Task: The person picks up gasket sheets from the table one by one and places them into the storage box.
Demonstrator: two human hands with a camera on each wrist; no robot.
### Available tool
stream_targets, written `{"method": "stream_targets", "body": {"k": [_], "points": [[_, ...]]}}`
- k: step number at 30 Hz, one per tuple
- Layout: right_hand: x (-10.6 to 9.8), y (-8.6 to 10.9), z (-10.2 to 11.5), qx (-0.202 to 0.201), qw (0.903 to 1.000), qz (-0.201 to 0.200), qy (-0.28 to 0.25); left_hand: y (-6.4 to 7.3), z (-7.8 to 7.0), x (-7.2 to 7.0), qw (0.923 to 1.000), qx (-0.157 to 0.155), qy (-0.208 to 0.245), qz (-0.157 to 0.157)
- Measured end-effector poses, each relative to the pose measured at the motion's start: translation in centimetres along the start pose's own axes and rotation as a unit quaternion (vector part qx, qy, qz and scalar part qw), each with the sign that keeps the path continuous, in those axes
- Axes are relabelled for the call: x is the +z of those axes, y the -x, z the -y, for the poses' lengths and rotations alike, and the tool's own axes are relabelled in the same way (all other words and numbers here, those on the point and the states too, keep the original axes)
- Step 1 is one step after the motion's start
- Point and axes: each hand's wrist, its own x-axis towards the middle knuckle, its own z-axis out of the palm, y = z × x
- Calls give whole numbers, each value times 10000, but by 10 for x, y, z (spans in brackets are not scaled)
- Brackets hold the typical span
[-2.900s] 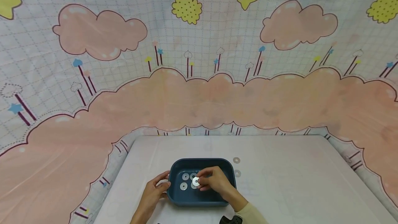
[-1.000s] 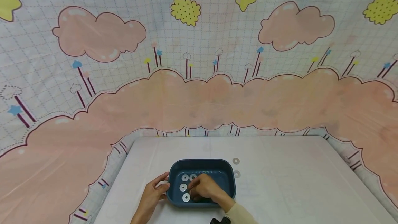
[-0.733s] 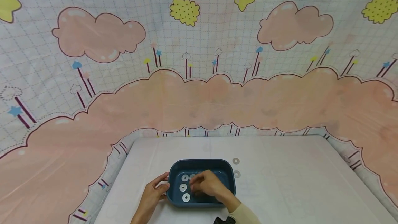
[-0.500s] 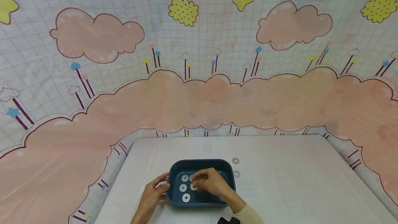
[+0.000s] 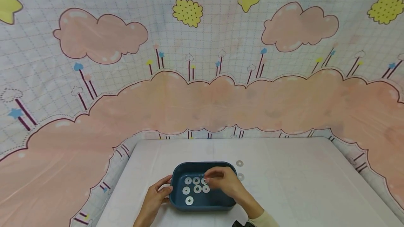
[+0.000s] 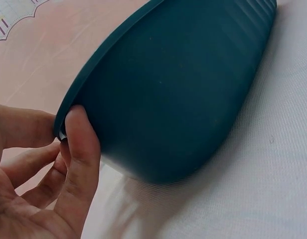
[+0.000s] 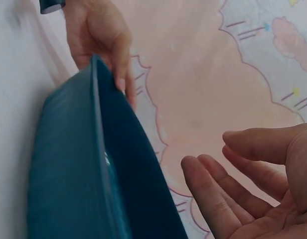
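Note:
A dark blue rectangular tray stands near the front of the table, its rim at the left gripped between thumb and fingers of my left hand. The left wrist view shows that thumb pressed on the tray's outer wall. Several flat metal washers lie spread over the tray's left half, one of them nearest the front wall. My right hand hovers over the tray's right half, partly covering a washer. In the right wrist view its fingers are loosely bent, with nothing between them and the thumb.
Two more washers lie on the white-covered table just beyond the tray's right end, one behind the other. A printed cloth with clouds hangs behind the table. A dark band shows at my right sleeve.
A washer pinched by my right hand earlier now lies near the tray's front. That hand has since lifted and moved right, uncovering more washers. My left hand keeps its place on the rim.

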Motion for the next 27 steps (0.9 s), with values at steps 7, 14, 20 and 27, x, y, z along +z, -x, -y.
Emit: {"method": "stream_targets", "body": {"k": [7, 14, 20, 27], "points": [[-18, 12, 5, -38, 9990, -376, 255, 0, 0, -1, 10000, 23, 12, 44], [-40, 27, 7, -144, 9955, -787, 511, 0, 1, 0, 10000, 4, 24, 47], [-62, 35, 3, -151, 9910, -1187, 594, 2, 0, -1, 10000, 13, 38, 40], [-84, 36, -5, -63, 9848, -1569, 748, 3, -2, 0, 10000, 0, 30, 13]]}}
